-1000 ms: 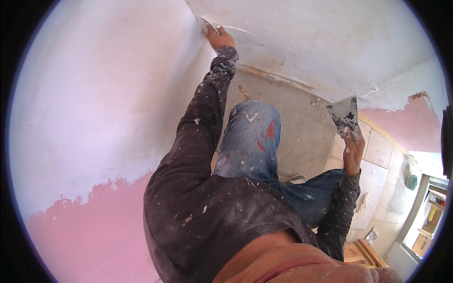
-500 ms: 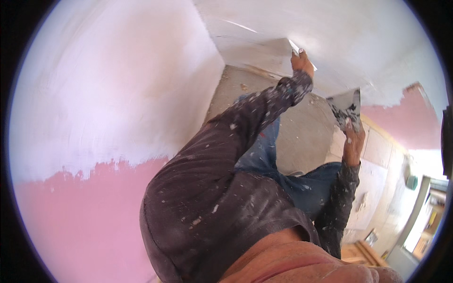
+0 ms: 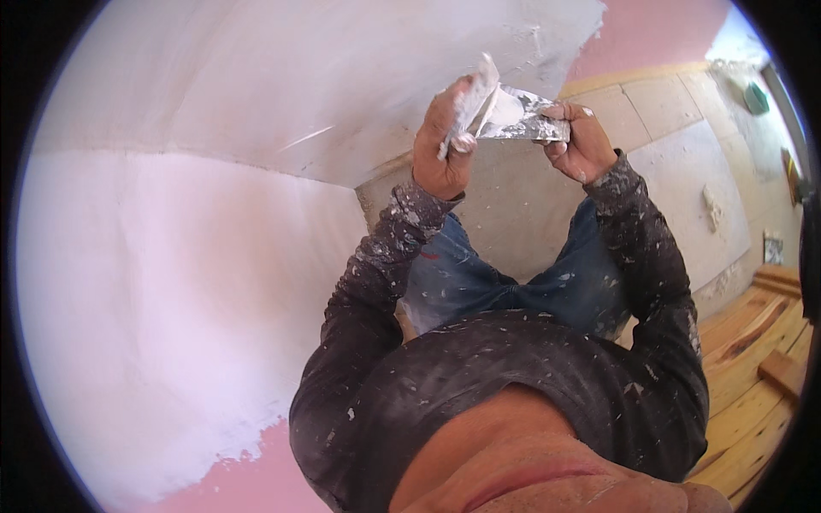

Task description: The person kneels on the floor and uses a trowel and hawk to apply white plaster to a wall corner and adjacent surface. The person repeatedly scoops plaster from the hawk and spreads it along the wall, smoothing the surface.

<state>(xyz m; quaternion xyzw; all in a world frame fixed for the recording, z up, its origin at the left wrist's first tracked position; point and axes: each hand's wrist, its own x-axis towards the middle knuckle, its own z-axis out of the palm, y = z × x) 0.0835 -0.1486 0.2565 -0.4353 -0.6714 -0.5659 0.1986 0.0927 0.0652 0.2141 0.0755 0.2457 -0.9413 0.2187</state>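
Note:
In front of the wall, my left hand (image 3: pixel 441 145) is closed on a scraper (image 3: pixel 472 96) whose tilted blade is thickly smeared with white plaster. My right hand (image 3: pixel 585 144) grips a putty knife (image 3: pixel 534 126), its wide blade pointing left and streaked with white and dark patches. The two blades meet or overlap between my hands, with a pale lump of plaster (image 3: pixel 505 109) where they come together. My left fingers partly hide the scraper's handle. Both dark sleeves carry white splashes.
White plaster covers much of the walls (image 3: pixel 214 222), with bare pink paint (image 3: pixel 248 470) at lower left and upper right. Grey floor (image 3: pixel 513 205) lies below my hands. On the right are a pale board (image 3: pixel 684 188), a green container (image 3: pixel 756 98) and wooden planks (image 3: pixel 744 342).
My left hand has come away from the wall with its scraper and met the putty knife. The right hand has raised the knife and turned its blade leftward. The view has swung right.

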